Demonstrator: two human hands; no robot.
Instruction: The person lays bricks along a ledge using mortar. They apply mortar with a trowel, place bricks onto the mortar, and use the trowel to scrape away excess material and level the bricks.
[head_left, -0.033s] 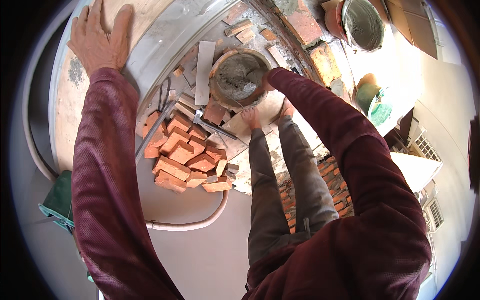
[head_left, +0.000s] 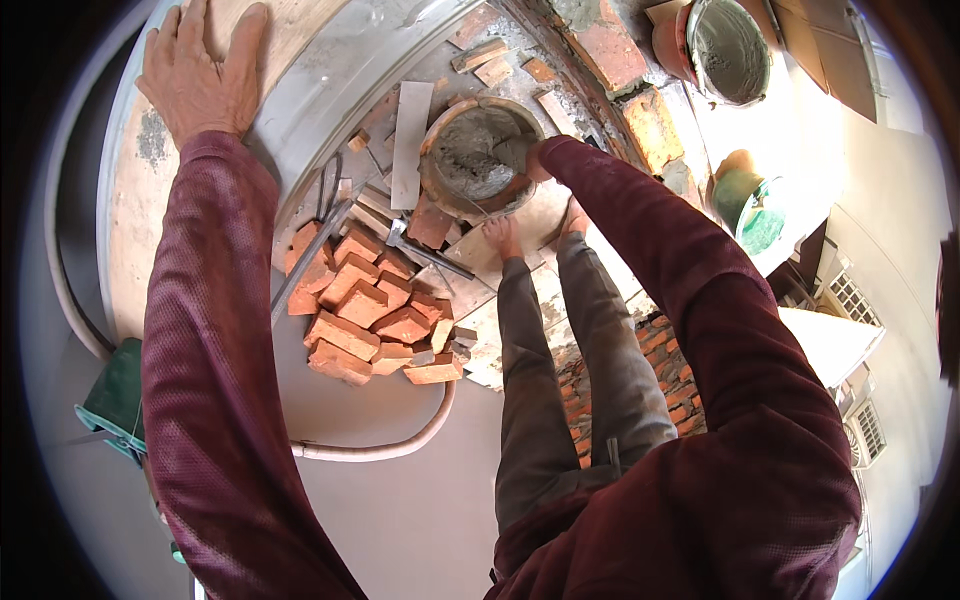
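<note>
My left hand [head_left: 200,85] rests with fingers spread on a pale wooden board [head_left: 140,230] at the upper left. A round tub of wet grey mortar [head_left: 470,150] stands in the middle, just beyond my bare feet. My right hand [head_left: 536,160] is closed at that tub's right rim, largely hidden by my maroon sleeve; what it holds I cannot make out. Below and left of the tub lie a pile of red bricks [head_left: 355,305], a pale strip [head_left: 410,130] and a metal tool [head_left: 398,230].
A second mortar bucket [head_left: 728,55] is at the upper right, a green bucket [head_left: 755,215] below it. Brick edging [head_left: 650,125] runs beside the work area. A green container [head_left: 112,395] and a pale hose [head_left: 400,448] are at the lower left, brick rubble [head_left: 675,380] behind my legs.
</note>
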